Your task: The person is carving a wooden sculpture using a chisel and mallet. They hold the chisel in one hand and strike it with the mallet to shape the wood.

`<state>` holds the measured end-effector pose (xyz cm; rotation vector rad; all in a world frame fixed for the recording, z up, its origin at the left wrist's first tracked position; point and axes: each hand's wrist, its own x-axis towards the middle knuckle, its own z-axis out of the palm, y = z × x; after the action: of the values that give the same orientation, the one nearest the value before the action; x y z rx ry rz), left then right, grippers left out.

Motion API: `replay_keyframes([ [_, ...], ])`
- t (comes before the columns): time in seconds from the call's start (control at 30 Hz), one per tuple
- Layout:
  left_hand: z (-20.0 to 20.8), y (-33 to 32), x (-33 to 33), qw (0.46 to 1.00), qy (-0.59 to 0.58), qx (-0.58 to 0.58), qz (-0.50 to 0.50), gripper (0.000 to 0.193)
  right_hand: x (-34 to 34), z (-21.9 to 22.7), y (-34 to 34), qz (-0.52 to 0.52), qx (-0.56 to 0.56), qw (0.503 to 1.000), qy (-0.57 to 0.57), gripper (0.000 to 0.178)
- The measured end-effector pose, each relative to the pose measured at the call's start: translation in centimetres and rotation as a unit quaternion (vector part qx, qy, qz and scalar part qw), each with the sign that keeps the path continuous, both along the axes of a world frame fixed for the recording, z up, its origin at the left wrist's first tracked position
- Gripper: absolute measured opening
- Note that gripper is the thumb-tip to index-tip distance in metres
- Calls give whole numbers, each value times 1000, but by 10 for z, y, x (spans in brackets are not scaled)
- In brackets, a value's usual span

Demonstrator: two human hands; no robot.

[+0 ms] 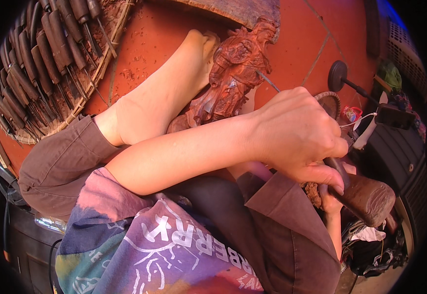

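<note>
A reddish-brown carved wooden figure (pixel 235 73) leans at the upper middle, with my bare foot (pixel 159 83) against its left side. My left hand (pixel 301 134) is closed around a chisel, whose thin metal blade (pixel 268 81) reaches the figure's right side. The chisel's dark handle (pixel 335 167) shows below that hand. Lower right, partly behind my left hand and the wood, my right hand (pixel 332 198) is closed on a thick wooden mallet (pixel 367 200). The mallet lies by the handle's end; whether they touch I cannot tell. A rough brown lump (pixel 312 194) shows beside my right hand.
A round woven tray (pixel 83 98) at the far left holds many wood-handled carving tools (pixel 42 54). Behind the figure is a wooden board (pixel 223 11). A phone (pixel 394 117) on a black stand (pixel 338 76) is at right. Wood chips dot the red tile floor (pixel 135 49).
</note>
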<state>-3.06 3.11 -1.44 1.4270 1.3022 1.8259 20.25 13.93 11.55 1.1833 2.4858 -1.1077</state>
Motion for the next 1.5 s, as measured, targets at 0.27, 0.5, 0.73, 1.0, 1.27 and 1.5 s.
replay_keyframes([
  [0.27, 1, 2, 1, 999, -18, 1, 37, 50, 1, 2, 5, 95, 77, 992, -22, 56],
  [0.5, 3, 9, 3, 994, -75, 7, 78, 52, 6, 6, -2, 61, 81, 994, -49, 30],
  [0.73, 3, 15, 7, 983, -116, -1, 139, 51, -21, -3, -7, -1, 95, 994, 52, 21],
  [1.0, 1, 37, 9, 951, -172, 46, 253, 47, -33, 14, 8, -49, 90, 995, 2, 42],
  [1.27, 6, 53, -3, 914, -223, 33, 336, 45, -81, 41, 27, -24, 64, 993, -101, 46],
  [1.5, 5, 54, -12, 889, -249, 82, 375, 38, -92, 44, 32, -3, 72, 993, -98, 49],
])
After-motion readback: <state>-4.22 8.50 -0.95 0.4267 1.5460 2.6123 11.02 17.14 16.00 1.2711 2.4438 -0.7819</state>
